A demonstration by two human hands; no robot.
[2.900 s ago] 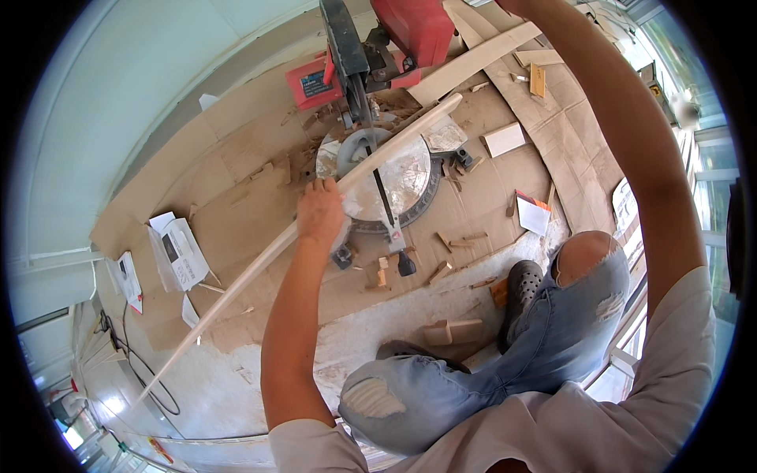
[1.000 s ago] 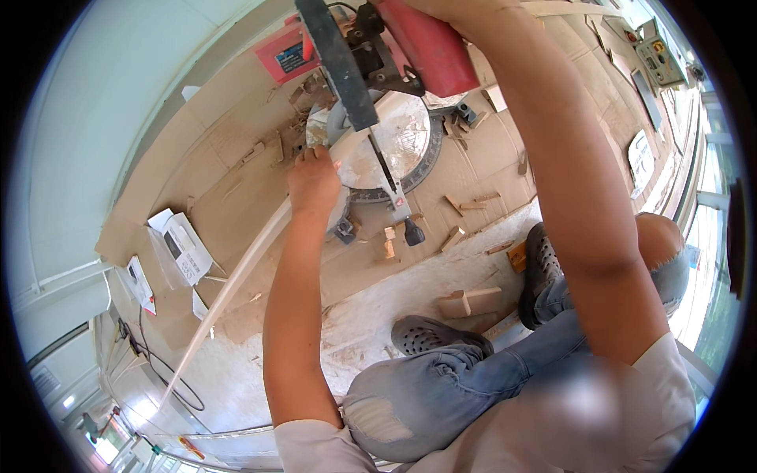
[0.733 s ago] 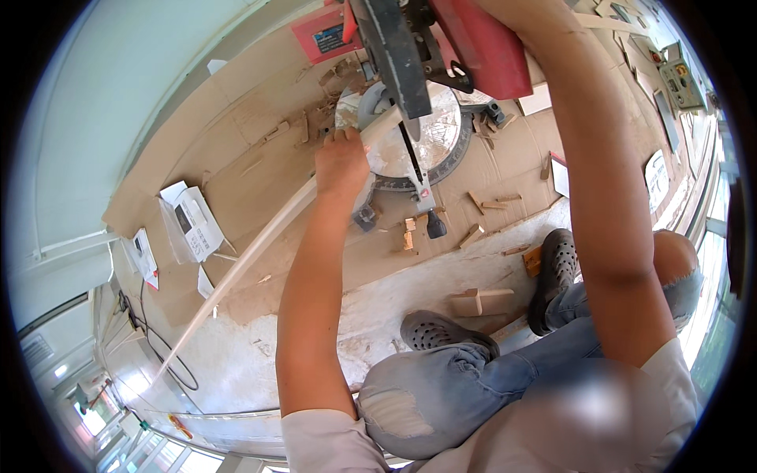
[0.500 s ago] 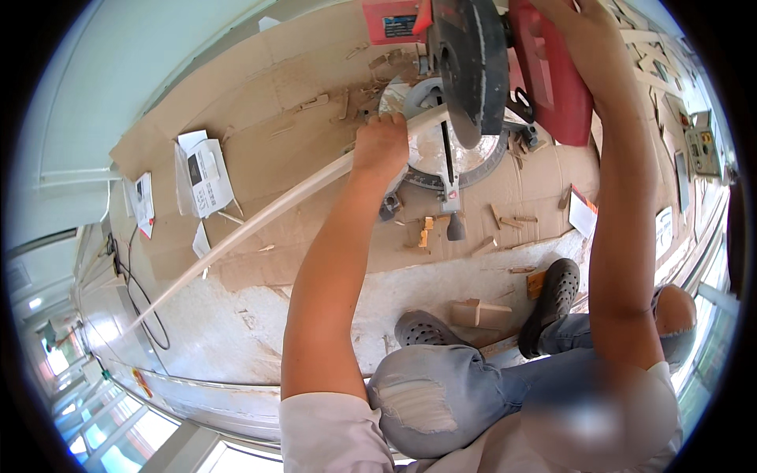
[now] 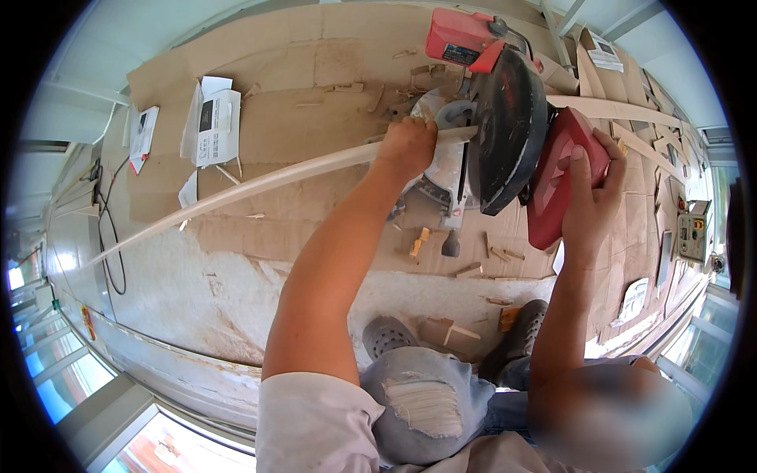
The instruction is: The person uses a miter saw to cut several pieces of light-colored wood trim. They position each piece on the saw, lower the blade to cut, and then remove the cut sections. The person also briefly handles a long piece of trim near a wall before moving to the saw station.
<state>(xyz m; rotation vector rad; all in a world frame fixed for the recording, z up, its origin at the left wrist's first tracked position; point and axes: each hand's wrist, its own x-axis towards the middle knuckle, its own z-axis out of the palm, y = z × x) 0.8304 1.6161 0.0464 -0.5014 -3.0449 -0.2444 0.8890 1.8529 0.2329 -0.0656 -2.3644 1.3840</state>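
My left hand (image 5: 407,147) is closed around a long pale wood strip (image 5: 303,169), pressing it near its right end on the round base (image 5: 443,175) of a miter saw. The strip runs far off to the left. The saw's black blade guard (image 5: 509,130) stands over the right end of the strip, which hides the cutting spot. My right hand (image 5: 593,185) is wrapped around the saw's red handle (image 5: 561,181), thumb on top. A red motor housing (image 5: 457,39) sits at the back of the saw.
Cardboard sheets (image 5: 315,229) lie under the saw, scattered with wood offcuts (image 5: 469,270). White printed boxes (image 5: 219,130) lie left, beyond them a black cable (image 5: 110,236). More wood strips (image 5: 631,113) and a control box (image 5: 694,235) are on the right. My shoes (image 5: 388,335) flank a wood block (image 5: 449,334).
The saw head and red handle have come down toward the strip, with my right hand on the handle. My left hand keeps its grip on the strip. The view has shifted somewhat.
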